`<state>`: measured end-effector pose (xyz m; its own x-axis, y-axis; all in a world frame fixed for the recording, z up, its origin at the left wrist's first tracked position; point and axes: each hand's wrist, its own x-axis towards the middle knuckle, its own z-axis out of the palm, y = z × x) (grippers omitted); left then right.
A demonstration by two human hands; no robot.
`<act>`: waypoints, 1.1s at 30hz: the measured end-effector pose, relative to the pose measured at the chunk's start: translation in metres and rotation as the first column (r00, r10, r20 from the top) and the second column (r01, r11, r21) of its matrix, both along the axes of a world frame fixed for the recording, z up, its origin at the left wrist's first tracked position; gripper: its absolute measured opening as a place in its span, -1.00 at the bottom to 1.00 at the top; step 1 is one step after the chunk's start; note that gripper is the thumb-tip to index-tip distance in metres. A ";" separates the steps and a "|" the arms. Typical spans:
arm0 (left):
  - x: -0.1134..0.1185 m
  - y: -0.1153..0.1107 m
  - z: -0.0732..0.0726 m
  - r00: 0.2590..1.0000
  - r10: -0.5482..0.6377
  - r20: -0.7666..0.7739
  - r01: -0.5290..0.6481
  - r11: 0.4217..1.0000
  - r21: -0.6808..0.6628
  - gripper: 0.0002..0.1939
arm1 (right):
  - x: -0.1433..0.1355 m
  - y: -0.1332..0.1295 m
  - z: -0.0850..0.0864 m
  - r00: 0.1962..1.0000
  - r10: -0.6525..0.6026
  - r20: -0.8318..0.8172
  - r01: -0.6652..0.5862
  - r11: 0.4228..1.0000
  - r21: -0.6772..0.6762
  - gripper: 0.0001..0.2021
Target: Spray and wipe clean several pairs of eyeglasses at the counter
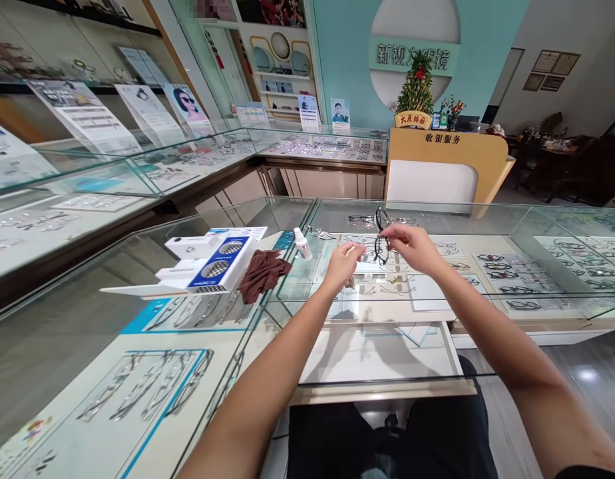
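Note:
Dark-framed eyeglasses are pinched in the fingers of my right hand, turned on end above the glass counter. Just left of them is my left hand, its thumb and fingertips drawn together; whether something small sits between them I cannot make out. A gap shows between the left fingertips and the glasses. Beyond my left hand stands a small white spray bottle on the glass. A crumpled brown cloth lies to its left, against a blue and white box.
Glass display counters holding rows of eyeglasses surround me. Below my forearms a white drawer is pulled out. Farther off stands a yellow cashier desk with a plant. Printed cards line the left counter.

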<state>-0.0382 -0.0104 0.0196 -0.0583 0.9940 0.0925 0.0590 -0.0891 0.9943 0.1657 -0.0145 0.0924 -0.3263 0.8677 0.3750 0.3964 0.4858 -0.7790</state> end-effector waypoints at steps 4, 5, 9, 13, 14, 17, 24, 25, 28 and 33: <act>0.012 -0.021 0.018 0.973 -0.213 0.089 0.212 0.977 0.027 -0.43 | 0.011 -0.037 -0.023 1.000 0.002 -0.001 -0.002 0.998 0.069 -0.67; 0.014 -0.025 0.021 0.966 -0.242 0.089 0.242 0.970 0.014 -0.40 | 0.012 -0.041 -0.028 1.000 -0.008 -0.011 0.008 0.997 0.081 -0.67; 0.017 -0.033 0.025 0.961 -0.254 0.105 0.261 0.963 -0.062 -0.36 | 0.013 -0.043 -0.040 0.997 0.015 -0.076 -0.009 0.998 0.070 -0.71; 0.017 -0.032 0.024 0.957 -0.254 0.142 0.267 0.961 -0.077 -0.36 | 0.012 -0.041 -0.044 0.984 0.054 -0.171 -0.059 0.998 -0.026 -0.79; 0.017 -0.032 0.024 0.956 -0.258 0.140 0.270 0.960 -0.074 -0.37 | 0.012 -0.040 -0.045 0.976 0.054 -0.210 -0.067 0.996 -0.059 -0.81; 0.017 -0.034 0.025 0.960 -0.255 0.114 0.263 0.963 -0.060 -0.40 | 0.010 -0.039 -0.045 0.935 0.005 -0.355 -0.072 0.982 -0.176 -0.82; 0.019 -0.037 0.026 0.968 -0.249 0.029 0.251 0.967 -0.053 -0.42 | 0.004 -0.035 -0.048 0.853 -0.106 -0.512 -0.149 0.890 -0.432 -0.66; 0.019 -0.037 0.025 0.968 -0.250 0.017 0.251 0.966 -0.053 -0.42 | 0.004 -0.035 -0.048 0.850 -0.119 -0.513 -0.151 0.878 -0.454 -0.66; 0.018 -0.036 0.021 0.968 -0.249 -0.018 0.248 0.968 -0.040 -0.42 | 0.005 -0.034 -0.049 0.856 -0.144 -0.497 -0.136 0.864 -0.485 -0.69; 0.018 -0.033 0.015 0.967 -0.246 -0.062 0.246 0.969 0.002 -0.46 | 0.004 -0.030 -0.053 0.869 -0.129 -0.478 -0.147 0.855 -0.498 -0.73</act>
<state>-0.0199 -0.0436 0.0343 0.1938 0.9762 0.0979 0.0947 -0.1179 0.9885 0.1699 -0.0449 0.0397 -0.2332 0.9724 -0.0043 -0.0957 -0.0273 -0.9950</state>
